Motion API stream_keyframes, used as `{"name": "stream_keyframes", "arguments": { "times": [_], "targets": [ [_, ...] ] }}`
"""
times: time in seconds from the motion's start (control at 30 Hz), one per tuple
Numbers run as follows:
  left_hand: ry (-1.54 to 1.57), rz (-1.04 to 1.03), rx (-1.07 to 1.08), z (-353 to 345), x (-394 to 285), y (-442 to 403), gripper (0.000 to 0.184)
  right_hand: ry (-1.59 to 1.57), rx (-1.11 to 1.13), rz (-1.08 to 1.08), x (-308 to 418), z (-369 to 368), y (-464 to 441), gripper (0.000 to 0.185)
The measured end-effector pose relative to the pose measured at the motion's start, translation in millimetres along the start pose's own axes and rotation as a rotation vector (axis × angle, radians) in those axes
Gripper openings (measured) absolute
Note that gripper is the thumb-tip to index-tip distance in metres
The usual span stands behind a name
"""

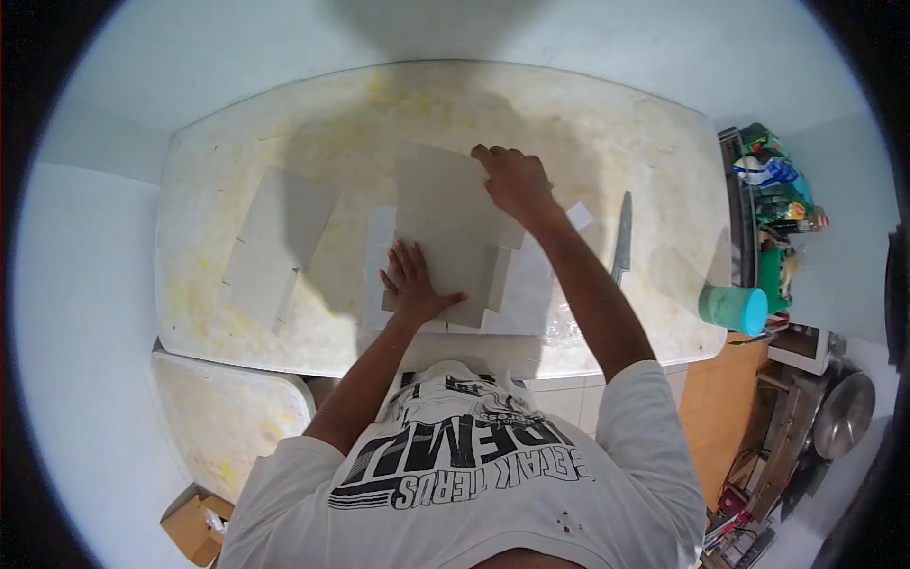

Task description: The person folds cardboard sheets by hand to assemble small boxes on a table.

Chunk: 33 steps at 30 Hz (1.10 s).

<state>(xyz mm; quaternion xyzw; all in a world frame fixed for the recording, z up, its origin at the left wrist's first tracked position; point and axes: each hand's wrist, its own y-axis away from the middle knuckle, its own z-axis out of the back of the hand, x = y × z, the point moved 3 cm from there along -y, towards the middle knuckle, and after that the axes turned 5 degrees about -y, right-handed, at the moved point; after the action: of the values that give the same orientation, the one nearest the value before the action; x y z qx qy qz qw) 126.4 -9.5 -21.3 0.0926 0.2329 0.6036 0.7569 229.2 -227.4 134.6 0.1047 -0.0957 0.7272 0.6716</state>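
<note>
A sheet of grey cardboard [445,204] with notched edges lies at the middle of the table, over white paper [526,289]. My left hand [414,289] rests flat on its lower left part, fingers spread and thumb pointing right. My right hand [517,185] is closed at the sheet's upper right edge, fingers curled round it; the fingertips are hidden beneath the hand. To the left lies a second piece of grey cardboard [284,223] with cut slits. A knife [623,232] lies to the right of my right forearm.
The stained white table [218,161] meets the wall at the back. A green container with a turquoise lid [754,311] stands at its right edge, near a rack of packets [773,180]. A small piece of white paper [579,216] lies by my right wrist. A cardboard box [194,526] is at lower left.
</note>
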Motion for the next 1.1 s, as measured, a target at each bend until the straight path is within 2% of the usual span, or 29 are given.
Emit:
{"name": "stream_keyframes", "arguments": {
  "times": [0.07, 0.13, 0.2, 0.27, 0.37, 0.47, 0.57, 0.7, 0.8, 0.9, 1.0, 1.03, 1.07, 1.1],
  "targets": [
    [-0.020, -0.001, -0.063, 8, -5, 8, 0.135, 0.272, -0.372, 0.069, 18, -3, 27, 0.061],
    [-0.087, -0.036, -0.204, 4, -1, 10, 0.123, 0.105, -0.308, 0.037, 31, -71, 62, 0.071],
    [-0.198, -0.111, -0.411, -28, 10, 3, 0.108, 0.091, -0.001, 0.153, 64, -130, 126, 0.074],
    [-0.119, -0.124, -0.414, -15, 6, 8, 0.094, -0.039, 0.182, 0.075, 73, -168, 173, 0.074],
    [-0.116, -0.118, -0.442, -18, 5, 13, 0.082, 0.046, 0.137, -0.071, 56, -168, 186, 0.072],
    [-0.131, -0.126, -0.474, -13, 5, 12, 0.077, 0.231, 0.094, -0.078, 46, -160, 197, 0.069],
    [-0.120, -0.133, -0.451, -16, 5, 14, 0.076, 0.035, 0.007, -0.096, 38, -160, 208, 0.068],
    [-0.130, -0.193, -0.465, -15, 8, 16, 0.076, 0.033, -0.131, -0.233, 20, -175, 190, 0.069],
    [-0.097, -0.201, -0.466, -13, 4, 17, 0.075, 0.089, -0.208, -0.372, -15, -170, 134, 0.070],
    [-0.187, -0.567, -0.252, -6, -12, 22, 0.070, -0.091, -0.090, -0.541, -67, -155, 49, 0.084],
    [-0.287, -0.709, -0.206, -11, -25, 23, 0.065, -0.504, 0.008, -0.891, -98, -117, -10, 0.095],
    [-0.269, -0.678, -0.166, -9, -29, 25, 0.067, -0.667, -0.220, -0.894, -138, -153, -33, 0.080],
    [-0.252, -0.651, -0.132, -3, -34, 25, 0.070, -1.034, -0.285, -0.729, -157, -163, -42, 0.058],
    [-0.235, -0.630, -0.108, 1, -35, 24, 0.072, -0.860, -0.253, -0.635, -140, -140, -33, 0.051]
  ]
}}
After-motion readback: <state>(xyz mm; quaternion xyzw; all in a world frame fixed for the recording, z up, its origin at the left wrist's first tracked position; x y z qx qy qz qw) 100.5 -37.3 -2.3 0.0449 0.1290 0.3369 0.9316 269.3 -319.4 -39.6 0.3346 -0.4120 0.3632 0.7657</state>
